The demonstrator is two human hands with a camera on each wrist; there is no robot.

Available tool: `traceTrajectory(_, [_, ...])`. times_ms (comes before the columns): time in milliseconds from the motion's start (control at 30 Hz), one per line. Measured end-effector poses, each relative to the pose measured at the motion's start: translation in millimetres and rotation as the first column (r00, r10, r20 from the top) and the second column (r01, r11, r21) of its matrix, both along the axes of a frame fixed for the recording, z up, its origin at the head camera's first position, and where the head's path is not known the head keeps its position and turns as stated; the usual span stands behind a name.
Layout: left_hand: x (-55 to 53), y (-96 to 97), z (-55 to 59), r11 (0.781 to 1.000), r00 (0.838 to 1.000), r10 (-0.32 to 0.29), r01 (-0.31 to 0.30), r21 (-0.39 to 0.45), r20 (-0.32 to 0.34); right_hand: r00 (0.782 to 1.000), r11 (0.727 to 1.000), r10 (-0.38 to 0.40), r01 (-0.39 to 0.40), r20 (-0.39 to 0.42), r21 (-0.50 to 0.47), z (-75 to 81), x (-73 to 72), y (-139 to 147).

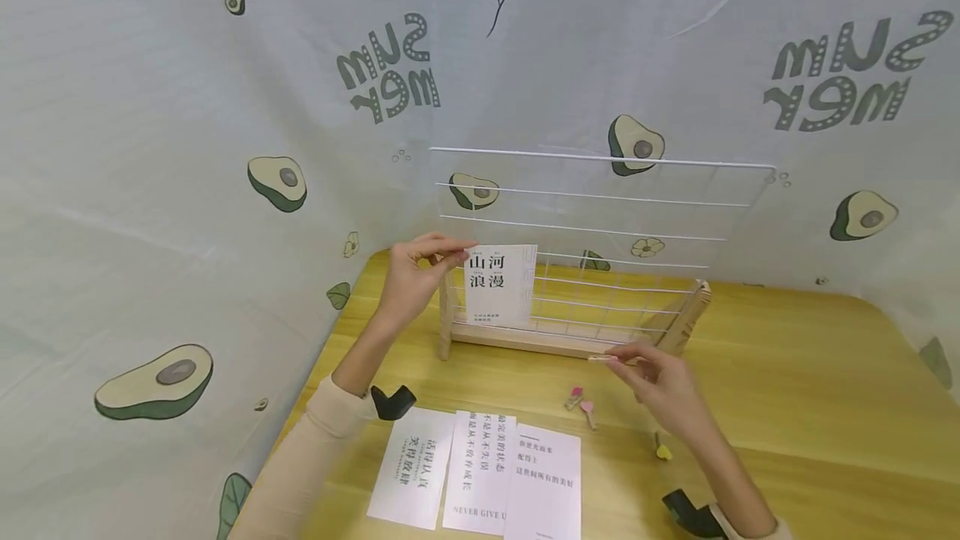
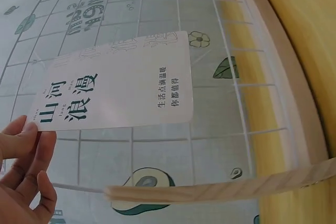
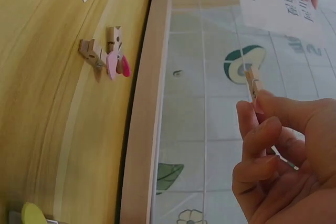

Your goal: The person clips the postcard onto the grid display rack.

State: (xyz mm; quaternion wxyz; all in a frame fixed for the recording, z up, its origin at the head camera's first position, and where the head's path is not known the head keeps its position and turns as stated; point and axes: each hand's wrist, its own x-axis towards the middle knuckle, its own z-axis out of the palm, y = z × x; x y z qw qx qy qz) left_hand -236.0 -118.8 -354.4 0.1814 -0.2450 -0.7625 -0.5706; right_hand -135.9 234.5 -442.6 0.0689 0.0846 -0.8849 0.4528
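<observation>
Rightward and down, the card (image 1: 501,294) extends from the left grip (image 1: 415,275)

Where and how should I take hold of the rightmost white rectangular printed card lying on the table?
Probably pinch the white rectangular printed card midway along its right edge, coming low from the right. It lies flat, with that edge against bare yellow wood-grain table; its left edge overlaps the white NEVER GIVE U card, so gripping there might drag both.
</observation>
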Motion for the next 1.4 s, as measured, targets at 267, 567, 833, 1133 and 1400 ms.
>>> traceTrajectory(267, [-16.2,-2.8,38.5,0.999,0.987,0.041,-0.039,0.012,-0.157,0.997,0.999,0.037,-0.037,-0.06,0.008,3.9,-6.6,-14])
traceTrajectory(567, [-26.1,-1.9,59.0,0.996,0.97,0.077,-0.082,-0.015,-0.23,0.992,0.998,0.056,-0.051,-0.117,0.048,7.2,-14.5,-23])
traceTrajectory(833, [-27.8,-0.6,70.9,0.991,0.947,0.123,-0.131,-0.007,-0.296,0.978,0.996,0.063,-0.05,-0.199,0.07,17.1,-23.8,-29])
traceTrajectory(1133, [-28.9,0.3,75.3,0.983,0.916,0.159,-0.18,-0.024,-0.369,0.943,0.997,0.069,-0.079,-0.325,-0.018,49.3,-36.1,-35])
traceTrajectory(1400, [-31.3,5.2,76.7,0.979,0.895,0.168,-0.202,-0.041,-0.413,0.924,0.997,0.015,-0.043,-0.381,-0.064,83.8,-47.4,-39])
